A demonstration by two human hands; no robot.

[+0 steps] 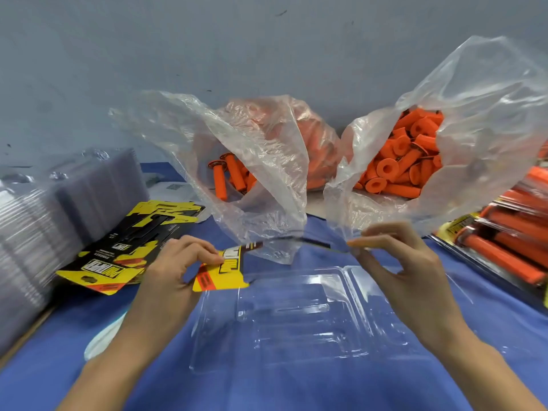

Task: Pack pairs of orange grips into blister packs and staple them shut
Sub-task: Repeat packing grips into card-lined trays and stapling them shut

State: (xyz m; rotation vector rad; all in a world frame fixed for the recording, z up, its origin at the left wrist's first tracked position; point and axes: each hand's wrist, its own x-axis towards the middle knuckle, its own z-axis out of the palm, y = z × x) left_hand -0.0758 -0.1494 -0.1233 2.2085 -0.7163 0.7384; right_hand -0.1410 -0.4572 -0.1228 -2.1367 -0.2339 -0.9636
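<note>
Head view. Hard-to-read bits first: the insert card [221, 269] runs from lower centre-left toward centre-right, but its middle goes behind the film of the centre bag [261, 185] and shows only as a dark strip through the plastic. Left hand [175, 262] pinches the card's yellow end between thumb and fingers. Right hand [412, 271] pinches at the strip's far end, thumb against index, other fingers curled; it looks like the same card, but the film blurs the contact. Both forearms are cut off at the bottom edge. The stack of empty blisters [59, 221] at left is blurred, layered edges only. The finished packs [510, 241] at right are clipped by the frame. Materials: the blister pack [296, 315] is clear moulded plastic with long recesses, lying open on the blue cloth [296, 390] at lower centre, below and between the hands, readable mostly by glare. The card is glossy yellow/black with a red patch. The orange grips [397, 161] are matte tubes with flanged ends, piled in the right bag [474, 93] at upper right; more sit in the centre bag, a few visible at its mouth. Both bags are thin, crinkled and translucent. Around: a loose pile of printed cards [127, 247] left of the left hand, a grey wall [207, 40] behind.
</note>
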